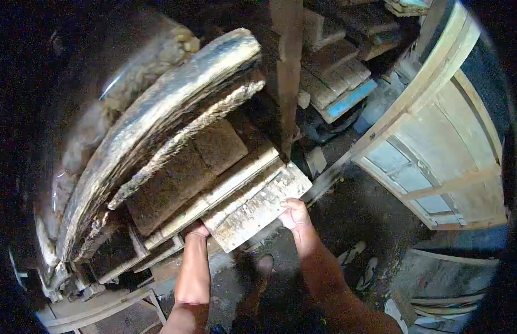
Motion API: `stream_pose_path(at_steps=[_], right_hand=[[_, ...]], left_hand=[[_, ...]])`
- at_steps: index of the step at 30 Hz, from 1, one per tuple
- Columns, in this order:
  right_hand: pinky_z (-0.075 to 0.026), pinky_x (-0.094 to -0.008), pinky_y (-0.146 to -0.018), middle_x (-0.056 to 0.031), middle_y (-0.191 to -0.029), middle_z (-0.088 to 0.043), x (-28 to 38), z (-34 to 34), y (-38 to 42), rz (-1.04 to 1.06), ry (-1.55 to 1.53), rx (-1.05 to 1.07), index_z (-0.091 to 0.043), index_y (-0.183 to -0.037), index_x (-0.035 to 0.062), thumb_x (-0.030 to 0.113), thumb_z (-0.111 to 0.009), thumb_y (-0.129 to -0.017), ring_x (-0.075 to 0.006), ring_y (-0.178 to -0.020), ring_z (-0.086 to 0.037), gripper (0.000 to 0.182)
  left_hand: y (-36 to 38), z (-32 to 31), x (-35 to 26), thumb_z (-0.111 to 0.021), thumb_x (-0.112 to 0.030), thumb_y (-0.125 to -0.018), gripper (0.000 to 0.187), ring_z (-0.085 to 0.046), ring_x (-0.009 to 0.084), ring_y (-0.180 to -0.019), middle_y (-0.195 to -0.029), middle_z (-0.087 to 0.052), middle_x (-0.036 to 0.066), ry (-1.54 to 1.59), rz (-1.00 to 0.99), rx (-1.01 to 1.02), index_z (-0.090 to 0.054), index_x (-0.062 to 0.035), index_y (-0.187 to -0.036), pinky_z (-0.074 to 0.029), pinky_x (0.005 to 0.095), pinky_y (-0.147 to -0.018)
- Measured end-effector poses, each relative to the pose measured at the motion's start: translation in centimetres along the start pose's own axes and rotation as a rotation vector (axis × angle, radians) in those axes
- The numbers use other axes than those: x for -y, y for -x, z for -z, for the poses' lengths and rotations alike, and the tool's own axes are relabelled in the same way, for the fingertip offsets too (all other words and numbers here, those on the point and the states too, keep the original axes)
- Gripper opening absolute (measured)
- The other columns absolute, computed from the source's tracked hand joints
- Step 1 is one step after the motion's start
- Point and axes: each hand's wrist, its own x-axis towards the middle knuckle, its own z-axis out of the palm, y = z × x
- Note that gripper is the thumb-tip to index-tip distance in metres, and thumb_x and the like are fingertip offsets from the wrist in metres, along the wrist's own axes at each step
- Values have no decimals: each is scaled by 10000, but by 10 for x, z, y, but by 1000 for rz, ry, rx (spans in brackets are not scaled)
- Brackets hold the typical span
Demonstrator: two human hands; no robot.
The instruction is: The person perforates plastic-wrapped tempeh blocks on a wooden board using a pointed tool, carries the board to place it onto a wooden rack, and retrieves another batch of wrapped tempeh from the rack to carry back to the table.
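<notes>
A pale, weathered wooden board (pixel 261 209) with brown stains and a crack along it lies across the middle of the view, with both hands on it. My left hand (pixel 198 229) is closed at its left end, the fingers partly hidden beneath. Gripping the near right edge, my right hand (pixel 294 214) has its thumb on top and its other fingers tucked under the wood. Just beyond the board runs a long light wooden strip (pixel 214 197), beside flat brown boards (pixel 183 172).
A thick rough log (pixel 158 94) and a thin textured pole (pixel 186 136) curve along the left. An upright post (pixel 289 78) stands behind. Stacked planks (pixel 342 83) sit at upper right, near a framed wooden panel (pixel 436 161). Sandals (pixel 353 253) lie on the dirt floor.
</notes>
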Motion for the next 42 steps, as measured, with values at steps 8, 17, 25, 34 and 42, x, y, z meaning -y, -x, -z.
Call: stream_pose_path(at_steps=[8,17,25,34,42], right_hand=[[-443,-486,-978,-162,-984,-686,10,6,-9,-76,30,51,-661,-840,-17,91,-638,-707,-318,-993,-636,173],[-426,-484,-1036,-206,-1211,-633,15,21,38,-111,23,131,-508,-1290,-93,99,-617,-696,-353,-1132,-602,634],[-485,-463,-962,-201,-1109,-643,9,77,114,136,17,-86,-584,-1174,-13,40,-604,-721,-336,-1075,-616,456],[-546,-412,-803,-151,-960,-695,19,178,222,855,1578,168,-692,-961,32,217,-609,-866,-293,-866,-672,224],[-536,-349,-753,-78,-855,-655,-36,375,239,787,1448,-5,-637,-788,86,278,-668,-738,-226,-834,-655,201]], left_hand=[[-18,20,-1,-513,-519,-922,593,-576,365,-1138,-1281,-596,164,89,-26,-138,-559,-51,-1284,-450,585,-993],[46,-39,17,-419,-664,-897,786,-543,356,-1206,-1368,-540,146,-12,-171,-37,-497,-38,-1365,-446,492,-1030],[105,-36,60,-362,-933,-704,1176,-515,321,-1226,-1380,-511,178,-13,-106,-159,-408,-4,-1423,-439,457,-1025],[166,-31,98,-340,-982,-636,1327,-434,365,-1299,-1484,-390,195,-171,-75,-231,-281,41,-1478,-377,467,-1078],[180,-26,98,-345,-980,-637,1335,-424,373,-1313,-1501,-366,197,-185,-49,-212,-268,55,-1477,-352,471,-1101]])
